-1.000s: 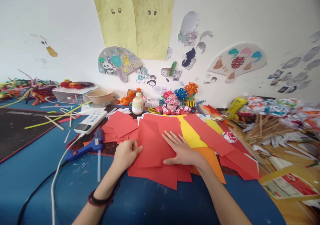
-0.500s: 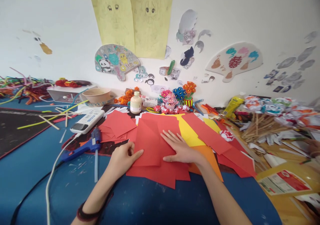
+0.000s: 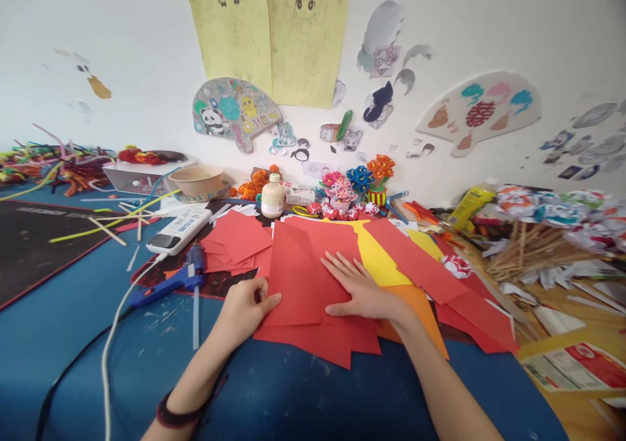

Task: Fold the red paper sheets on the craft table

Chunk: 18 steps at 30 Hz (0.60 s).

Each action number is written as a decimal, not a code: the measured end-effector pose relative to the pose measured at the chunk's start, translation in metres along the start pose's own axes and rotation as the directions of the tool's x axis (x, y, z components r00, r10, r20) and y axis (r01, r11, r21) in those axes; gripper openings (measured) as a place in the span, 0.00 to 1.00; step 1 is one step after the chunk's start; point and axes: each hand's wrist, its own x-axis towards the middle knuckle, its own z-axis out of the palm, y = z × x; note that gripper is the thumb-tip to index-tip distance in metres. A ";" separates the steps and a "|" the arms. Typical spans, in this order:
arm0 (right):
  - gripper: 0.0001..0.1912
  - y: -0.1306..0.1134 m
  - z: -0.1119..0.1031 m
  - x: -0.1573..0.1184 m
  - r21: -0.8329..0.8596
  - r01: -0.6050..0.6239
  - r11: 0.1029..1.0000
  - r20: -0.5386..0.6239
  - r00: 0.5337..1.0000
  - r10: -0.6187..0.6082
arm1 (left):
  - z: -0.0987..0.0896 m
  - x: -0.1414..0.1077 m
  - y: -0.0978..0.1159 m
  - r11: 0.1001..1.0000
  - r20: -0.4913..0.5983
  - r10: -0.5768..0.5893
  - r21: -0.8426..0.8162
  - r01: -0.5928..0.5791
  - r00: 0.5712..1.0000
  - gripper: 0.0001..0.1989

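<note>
A red sheet of paper (image 3: 296, 278) lies on a loose stack of other red sheets (image 3: 323, 346) in front of me. My left hand (image 3: 247, 307) is closed on its left edge, thumb on top and fingers curled at the side. Flat on the red paper, toward the right, rests my right hand (image 3: 355, 289) with its fingers spread. Under the stack on the right, yellow paper (image 3: 379, 258) and orange paper (image 3: 415, 314) show. Smaller cut red pieces (image 3: 239, 235) are piled to the left.
To the left are a blue glue gun (image 3: 190, 274) and a white power strip (image 3: 180, 231) with its cord. Behind the paper stand a cream bottle (image 3: 272, 198) and pipe-cleaner flowers (image 3: 359, 180). Wooden sticks (image 3: 518, 252) and a large yellowish bottle (image 3: 577, 363) lie at right.
The view has shifted slightly, so the scene sits a little farther right. Both hands keep the same places on the paper; the top red sheet's right edge has moved slightly toward my right hand.
</note>
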 end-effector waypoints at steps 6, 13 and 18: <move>0.58 0.001 -0.001 -0.001 0.005 0.016 1.000 0.004 1.000 -0.016 | 0.000 0.000 -0.002 0.998 -0.015 0.028 0.053 -0.027 1.000 0.20; 0.62 0.002 -0.001 -0.001 -0.004 0.022 1.000 0.005 1.000 -0.022 | -0.001 0.000 -0.002 0.995 0.039 0.057 0.075 -0.060 0.998 0.22; 0.63 0.005 0.001 0.000 0.025 0.021 0.999 0.012 1.000 -0.022 | -0.003 0.000 -0.006 0.996 0.044 0.055 0.068 -0.058 0.998 0.21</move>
